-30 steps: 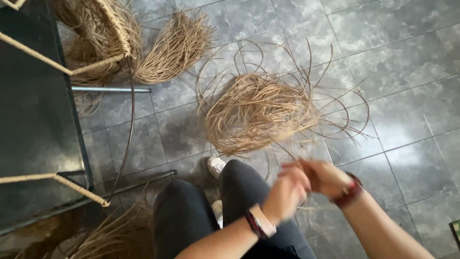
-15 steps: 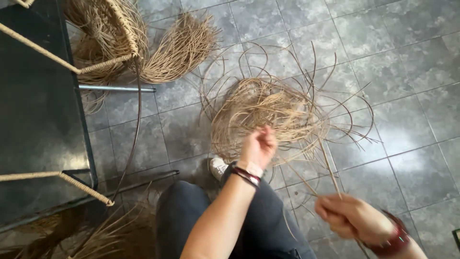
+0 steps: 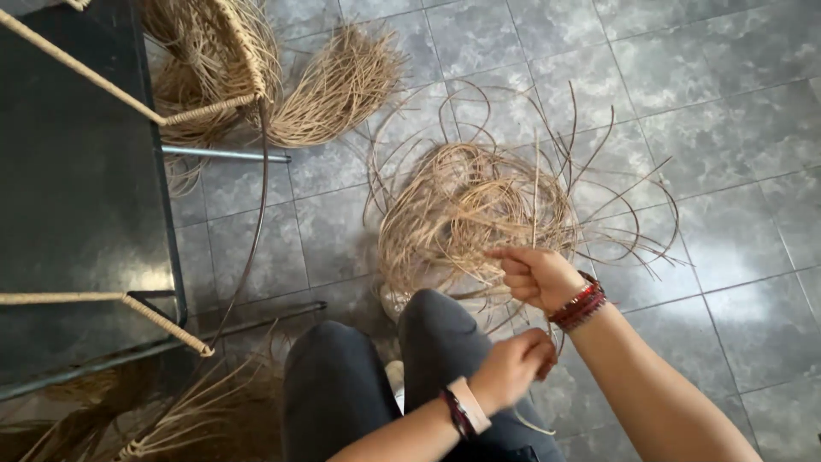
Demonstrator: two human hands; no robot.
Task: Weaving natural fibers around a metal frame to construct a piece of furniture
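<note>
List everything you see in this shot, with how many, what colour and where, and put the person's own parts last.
Loose cane coil: one, tan, on the floor at centre, strands springing outward.
Cane strand: one, tan, rising upright from the right hand over the coil.
Cane bundle: one, tan, on the floor at upper centre-left.
Woven cane work: one, tan, on the frame at top left.
Metal frame: one, dark, left side, with cane-wrapped bars.
Cane strands: several, tan, bottom left.
Floor tiles: many, grey marbled.
Legs: two, dark trousers, bottom centre.
Left hand: one, closed grip, banded wrist, above the knee.
Right hand: one, closed grip on the strand, red wristbands.
</note>
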